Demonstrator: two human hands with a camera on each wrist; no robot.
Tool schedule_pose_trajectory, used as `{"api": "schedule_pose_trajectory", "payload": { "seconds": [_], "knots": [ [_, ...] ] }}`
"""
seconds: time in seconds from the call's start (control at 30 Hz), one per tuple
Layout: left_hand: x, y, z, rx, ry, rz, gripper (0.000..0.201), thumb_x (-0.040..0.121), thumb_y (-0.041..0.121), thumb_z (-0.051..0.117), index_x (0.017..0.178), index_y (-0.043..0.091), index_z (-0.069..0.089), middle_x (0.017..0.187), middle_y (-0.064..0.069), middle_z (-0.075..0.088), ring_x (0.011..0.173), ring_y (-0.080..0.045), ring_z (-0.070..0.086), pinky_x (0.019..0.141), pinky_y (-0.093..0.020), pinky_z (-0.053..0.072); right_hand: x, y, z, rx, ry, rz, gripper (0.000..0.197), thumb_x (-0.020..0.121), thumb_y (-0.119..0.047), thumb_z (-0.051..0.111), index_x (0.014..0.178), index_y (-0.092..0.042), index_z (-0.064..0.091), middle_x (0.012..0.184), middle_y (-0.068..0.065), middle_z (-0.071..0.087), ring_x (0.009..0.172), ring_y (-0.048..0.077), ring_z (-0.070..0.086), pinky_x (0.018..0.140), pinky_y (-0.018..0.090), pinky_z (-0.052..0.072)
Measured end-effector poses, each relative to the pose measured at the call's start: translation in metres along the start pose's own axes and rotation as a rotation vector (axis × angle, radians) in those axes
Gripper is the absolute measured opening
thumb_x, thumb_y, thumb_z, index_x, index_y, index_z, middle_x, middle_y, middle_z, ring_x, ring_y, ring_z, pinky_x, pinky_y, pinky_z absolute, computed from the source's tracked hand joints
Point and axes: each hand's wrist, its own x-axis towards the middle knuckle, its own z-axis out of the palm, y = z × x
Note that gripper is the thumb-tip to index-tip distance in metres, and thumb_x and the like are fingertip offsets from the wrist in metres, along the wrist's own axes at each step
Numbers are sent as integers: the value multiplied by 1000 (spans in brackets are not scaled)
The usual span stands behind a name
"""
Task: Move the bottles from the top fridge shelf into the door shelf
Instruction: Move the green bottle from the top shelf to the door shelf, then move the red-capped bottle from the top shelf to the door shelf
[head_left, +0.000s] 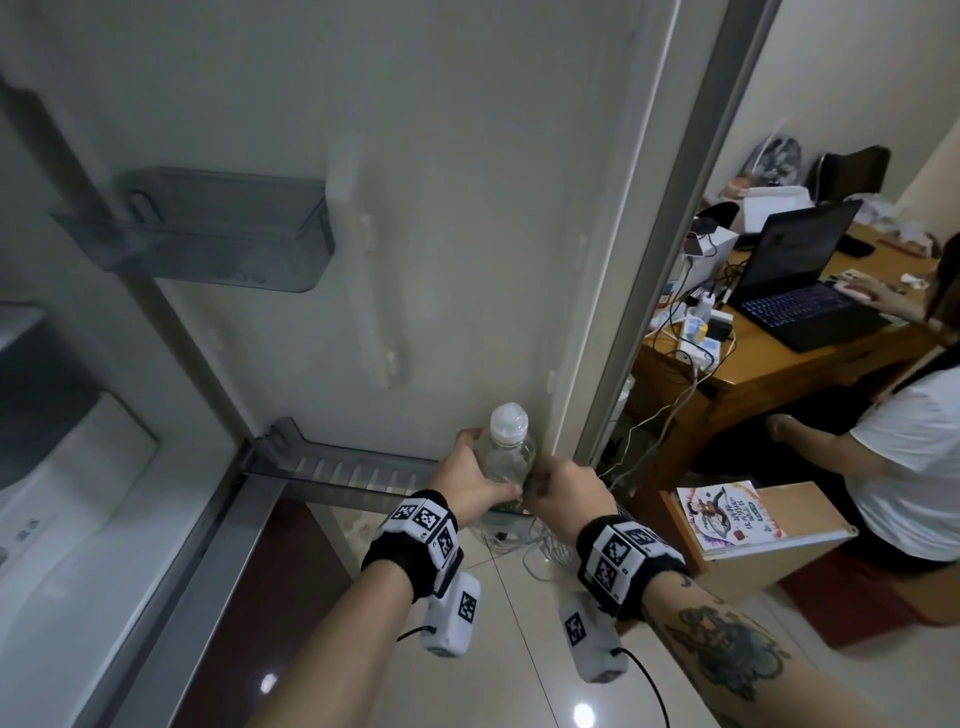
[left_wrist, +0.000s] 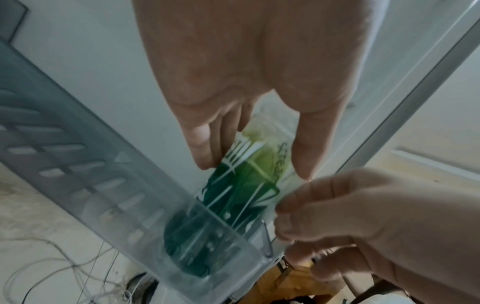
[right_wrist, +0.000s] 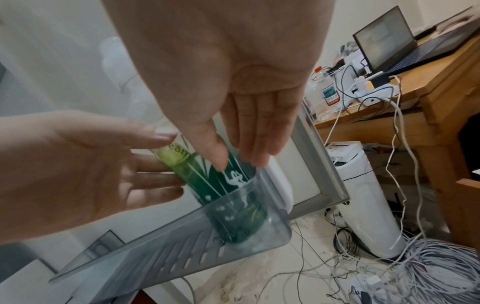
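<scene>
A clear bottle (head_left: 506, 452) with a white cap and a green label (left_wrist: 246, 181) stands upright in the right end of the lower door shelf (head_left: 337, 470), a grey see-through bin (right_wrist: 182, 236). My left hand (head_left: 480, 467) holds the bottle from the left, with its thumb on one side and its fingers on the other (left_wrist: 254, 164). My right hand (head_left: 550, 483) is at the bottle's right side; its straight thumb and fingers touch the label (right_wrist: 239, 164). The bottle's base shows through the bin wall.
An upper door bin (head_left: 218, 234) hangs to the left on the open door. The fridge interior (head_left: 62, 467) is at far left. At right, a person sits at a wooden desk (head_left: 779, 364) with a laptop. A wooden box (head_left: 753, 551) and cables (right_wrist: 428, 267) are on the floor.
</scene>
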Motion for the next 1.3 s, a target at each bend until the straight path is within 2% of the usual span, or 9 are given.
{"api": "schedule_pose_trajectory", "payload": {
  "seconds": [0.13, 0.27, 0.53, 0.67, 0.8, 0.9, 1.03, 1.13, 1.3],
  "knots": [
    [-18, 7, -22, 58, -39, 0, 97, 72, 31, 83, 149, 14, 26, 145, -7, 49, 129, -23, 50, 106, -36, 41, -10, -6, -15, -8, -16, 20, 25, 81, -36, 65, 99, -20, 68, 94, 5, 72, 85, 26, 71, 79, 42, 61],
    [-47, 23, -58, 99, 46, 56, 85, 80, 36, 76, 148, 16, 30, 150, -8, 43, 134, -22, 45, 109, -37, 39, -32, -32, -38, -6, 4, -31, 19, 86, -38, 63, 79, -20, 65, 80, 2, 70, 77, 21, 69, 72, 35, 59],
    [-122, 64, -139, 120, 339, 235, 49, 84, 30, 73, 128, 13, 56, 121, -2, 65, 104, -14, 62, 94, -25, 46, -81, -141, -68, 94, 106, -300, 36, 83, -48, 60, 60, -22, 52, 74, 4, 66, 82, 29, 66, 75, 34, 55],
    [-167, 87, -193, 104, 517, 321, 22, 87, 23, 70, 107, 13, 68, 101, -1, 72, 89, -12, 65, 82, -19, 47, -114, -218, -84, 221, 152, -483, 41, 86, -41, 61, 55, -19, 45, 58, -1, 51, 71, 27, 54, 62, 31, 40],
    [-218, 119, -254, 73, 739, 400, 11, 84, 23, 71, 94, 19, 68, 91, 1, 72, 91, -17, 69, 87, -30, 53, -149, -292, -111, 321, 211, -698, 31, 88, -37, 60, 64, -19, 52, 65, -1, 61, 74, 27, 61, 59, 31, 40],
    [-265, 146, -303, 135, 933, 452, 21, 84, 28, 70, 101, 16, 70, 103, 0, 71, 99, -15, 65, 91, -30, 50, -169, -347, -131, 442, 225, -832, 22, 87, -40, 63, 92, -19, 64, 87, -1, 69, 86, 21, 65, 63, 29, 44],
    [-331, 176, -367, 247, 1156, 462, 37, 86, 35, 66, 119, 19, 61, 124, 3, 57, 106, -7, 49, 91, -21, 36, -199, -418, -158, 615, 190, -988, 47, 85, -34, 72, 125, -17, 53, 110, 0, 64, 101, 18, 63, 86, 32, 52],
    [-376, 194, -411, 271, 1289, 466, 45, 86, 35, 65, 127, 18, 55, 127, 3, 50, 111, -9, 46, 93, -22, 35, -223, -466, -177, 685, 178, -1105, 57, 85, -33, 72, 133, -17, 46, 120, 1, 57, 107, 15, 59, 79, 24, 48],
    [-426, 216, -467, 343, 1429, 401, 55, 86, 36, 62, 134, 14, 50, 137, -4, 50, 119, -18, 50, 90, -25, 36, -252, -534, -200, 698, 180, -1215, 64, 85, -35, 71, 139, -17, 41, 131, 4, 49, 118, 18, 53, 94, 31, 44]
  ]
}}
